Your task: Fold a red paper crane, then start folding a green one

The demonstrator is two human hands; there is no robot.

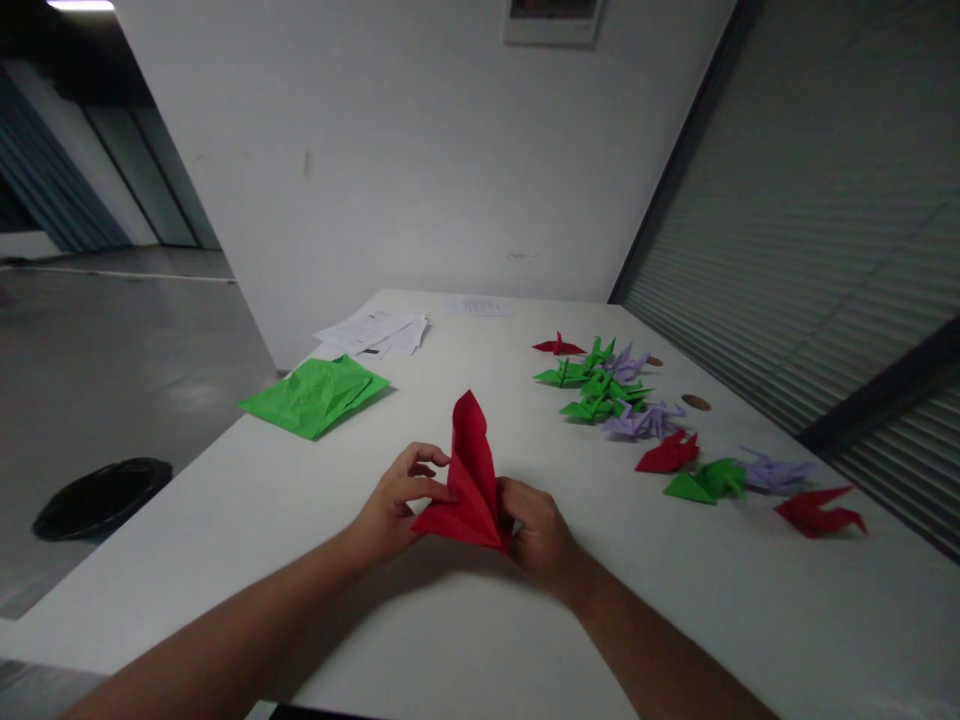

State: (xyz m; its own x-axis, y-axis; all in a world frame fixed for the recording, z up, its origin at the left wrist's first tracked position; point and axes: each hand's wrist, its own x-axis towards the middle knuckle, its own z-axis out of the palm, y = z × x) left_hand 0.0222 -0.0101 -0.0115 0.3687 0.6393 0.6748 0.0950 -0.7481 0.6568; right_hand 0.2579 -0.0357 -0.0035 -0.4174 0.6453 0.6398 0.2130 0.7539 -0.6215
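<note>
On my feed, the red paper (pixel 474 475) sits at six o'clock above the counter (pixel 450 640), gripped by the left hand (pixel 391 505) and right hand (pixel 544 530); I'd pinch lightly, aligning edges before pressing creases.

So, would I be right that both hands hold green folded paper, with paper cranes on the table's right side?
Not quite: in the head view, the folded paper held by the left hand and right hand is red; the rest stands.
</note>
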